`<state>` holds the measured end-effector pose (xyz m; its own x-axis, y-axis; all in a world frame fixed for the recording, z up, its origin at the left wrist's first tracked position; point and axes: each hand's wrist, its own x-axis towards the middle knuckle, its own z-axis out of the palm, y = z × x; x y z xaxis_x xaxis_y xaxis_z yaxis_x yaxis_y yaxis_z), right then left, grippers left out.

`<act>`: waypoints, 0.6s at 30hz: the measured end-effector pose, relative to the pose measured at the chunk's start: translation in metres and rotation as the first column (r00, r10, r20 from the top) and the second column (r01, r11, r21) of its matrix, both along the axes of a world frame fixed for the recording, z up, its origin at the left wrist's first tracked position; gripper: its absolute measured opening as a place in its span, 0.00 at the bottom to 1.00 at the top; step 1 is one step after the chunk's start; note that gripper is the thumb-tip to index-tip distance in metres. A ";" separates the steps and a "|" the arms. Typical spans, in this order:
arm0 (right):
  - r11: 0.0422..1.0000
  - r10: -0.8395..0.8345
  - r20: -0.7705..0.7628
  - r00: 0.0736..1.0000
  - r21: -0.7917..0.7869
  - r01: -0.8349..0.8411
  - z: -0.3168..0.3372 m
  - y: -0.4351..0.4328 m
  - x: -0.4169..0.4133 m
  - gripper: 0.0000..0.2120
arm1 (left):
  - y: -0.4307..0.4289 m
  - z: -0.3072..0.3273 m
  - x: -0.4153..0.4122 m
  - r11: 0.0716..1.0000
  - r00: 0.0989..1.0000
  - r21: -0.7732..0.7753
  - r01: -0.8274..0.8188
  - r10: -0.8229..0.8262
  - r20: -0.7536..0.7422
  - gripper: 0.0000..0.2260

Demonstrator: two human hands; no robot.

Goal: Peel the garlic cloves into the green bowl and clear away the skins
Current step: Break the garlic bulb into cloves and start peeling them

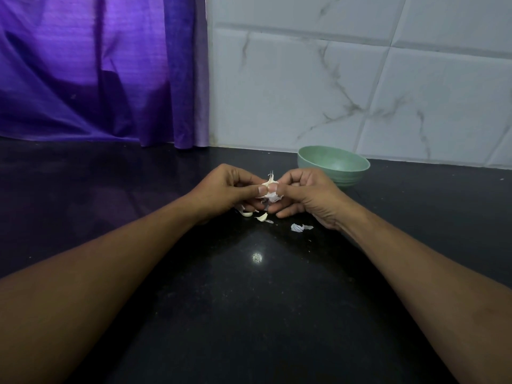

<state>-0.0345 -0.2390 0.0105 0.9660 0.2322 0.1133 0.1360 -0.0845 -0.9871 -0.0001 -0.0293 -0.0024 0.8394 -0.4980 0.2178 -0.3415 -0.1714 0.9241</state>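
Note:
A piece of garlic with white papery skin is held just above the black counter between both hands. My left hand pinches it from the left with thumb and fingers. My right hand pinches it from the right, thumb on top. Below the hands lie loose cloves and a torn piece of skin on the counter. The green bowl stands upright behind my right hand, near the wall; what it holds is hidden from here.
The black stone counter runs toward me between my forearms. A purple curtain hangs at the back left. White marble tiles form the wall behind the bowl.

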 end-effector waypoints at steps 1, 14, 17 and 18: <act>1.000 -0.003 0.000 1.000 0.002 0.003 0.000 0.000 0.000 0.16 | 0.000 0.000 0.000 1.000 1.000 -0.004 0.004 -0.004 -0.004 0.10; 1.000 -0.004 -0.028 1.000 -0.001 0.004 -0.002 -0.002 0.005 0.12 | -0.004 0.001 -0.002 0.997 0.999 -0.072 0.017 -0.020 -0.038 0.10; 1.000 -0.001 -0.015 1.000 -0.026 0.001 0.001 -0.001 0.004 0.18 | -0.003 0.003 -0.003 0.998 0.999 -0.057 0.029 -0.030 -0.023 0.10; 0.999 -0.005 -0.009 1.000 -0.033 0.005 0.001 0.000 0.003 0.18 | -0.003 0.003 -0.004 0.998 0.999 -0.051 0.026 -0.027 -0.017 0.11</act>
<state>-0.0312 -0.2391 0.0116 0.9681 0.2311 0.0963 0.1262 -0.1180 -0.9850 -0.0039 -0.0320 0.0011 0.8297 -0.5091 0.2288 -0.3293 -0.1154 0.9372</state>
